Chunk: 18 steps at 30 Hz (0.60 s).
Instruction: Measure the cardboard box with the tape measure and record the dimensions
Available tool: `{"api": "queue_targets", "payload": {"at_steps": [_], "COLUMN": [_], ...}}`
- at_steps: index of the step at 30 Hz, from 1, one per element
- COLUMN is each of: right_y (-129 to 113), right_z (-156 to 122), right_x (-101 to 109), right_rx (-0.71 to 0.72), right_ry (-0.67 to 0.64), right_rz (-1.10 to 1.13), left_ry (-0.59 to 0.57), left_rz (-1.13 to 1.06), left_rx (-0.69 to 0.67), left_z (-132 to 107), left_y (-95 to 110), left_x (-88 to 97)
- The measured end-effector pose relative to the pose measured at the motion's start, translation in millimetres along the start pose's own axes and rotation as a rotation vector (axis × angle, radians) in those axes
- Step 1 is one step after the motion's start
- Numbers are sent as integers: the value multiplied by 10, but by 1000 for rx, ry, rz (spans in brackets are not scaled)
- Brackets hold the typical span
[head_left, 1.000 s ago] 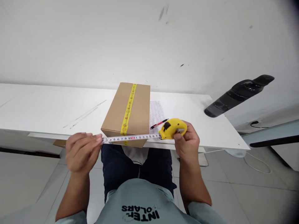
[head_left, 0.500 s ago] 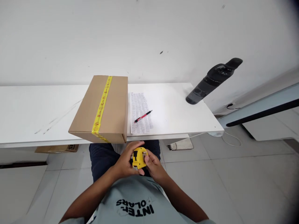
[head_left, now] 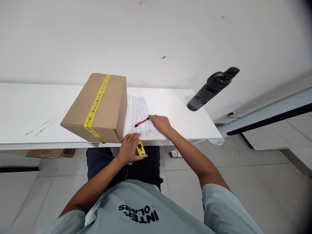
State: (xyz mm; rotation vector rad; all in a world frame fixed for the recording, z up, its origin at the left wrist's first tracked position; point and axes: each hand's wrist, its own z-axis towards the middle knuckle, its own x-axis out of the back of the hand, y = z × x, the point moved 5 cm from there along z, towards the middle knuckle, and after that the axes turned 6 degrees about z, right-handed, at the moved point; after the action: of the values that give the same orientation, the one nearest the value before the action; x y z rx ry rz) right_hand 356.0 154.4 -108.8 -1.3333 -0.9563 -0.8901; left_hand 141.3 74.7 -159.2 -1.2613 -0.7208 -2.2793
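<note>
My left hand (head_left: 129,149) is closed around a yellow tape measure (head_left: 140,148) at the front edge of the white table, its fingers resting near the paper's lower corner. My right hand (head_left: 161,124) reaches over the table and pinches the dark tip end of a red and black pen (head_left: 141,122). The pen lies slanted across a sheet of paper (head_left: 139,105) covered with handwriting. Left of the paper stands a closed cardboard box (head_left: 104,100) with yellow printed tape along its top.
A black bottle (head_left: 209,91) stands towards the right end of the white table (head_left: 170,100). Behind the table rises a white wall. Under the table, another cardboard box (head_left: 50,153) shows at the left. A cable (head_left: 231,151) lies on the tiled floor at the right.
My right hand has left the tape measure and moved up and forward to the pen. My left hand has carried the tape measure up to the table edge. The view has shifted slightly.
</note>
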Motion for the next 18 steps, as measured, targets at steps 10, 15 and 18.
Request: {"api": "queue_targets", "payload": {"at_steps": [10, 15, 18], "right_y": [166, 187, 270], "right_z": [-449, -493, -480], "right_x": [41, -134, -185], "right_rx": [-5, -123, -164], "right_ry": [378, 438, 450], "right_rz": [728, 971, 947], "left_ry": [-17, -181, -370], "left_rz": [-23, -41, -51], "left_rx": [179, 274, 381], "left_z": [22, -527, -1031], "left_y": [-123, -125, -120], "left_x": [-268, -500, -574]}}
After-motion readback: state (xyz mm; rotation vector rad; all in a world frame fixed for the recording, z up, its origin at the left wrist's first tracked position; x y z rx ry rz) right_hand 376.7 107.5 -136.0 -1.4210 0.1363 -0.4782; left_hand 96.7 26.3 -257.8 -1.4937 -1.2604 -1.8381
